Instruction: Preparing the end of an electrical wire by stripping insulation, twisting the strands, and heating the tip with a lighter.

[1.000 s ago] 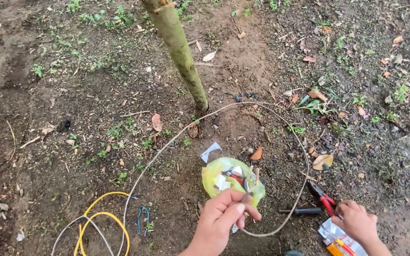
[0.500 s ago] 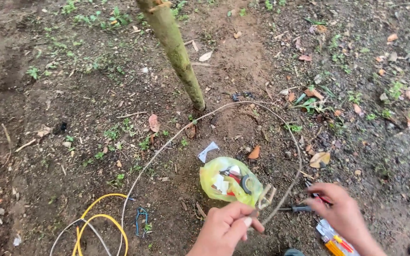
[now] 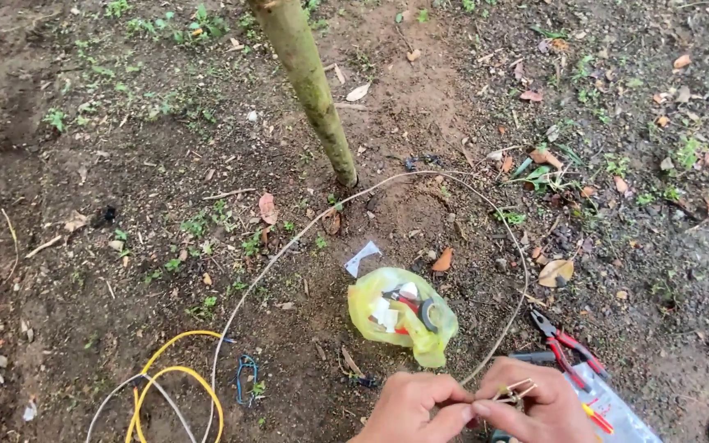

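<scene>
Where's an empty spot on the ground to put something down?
Bare dirt lies left of the green pole, above the yellow wire. It's crowded near both hands: yellow bag, red pliers, and white cable.

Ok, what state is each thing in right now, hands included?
Left hand: pinching the white wire's end.
Right hand: pinching the same end, fingertips meeting the left's.
White wire: looped on the soil past the post.
Yellow bag: open, items inside.
Red pliers: on the ground, unheld.
Yellow wire: coiled loosely.
Post: standing, tilted.
</scene>
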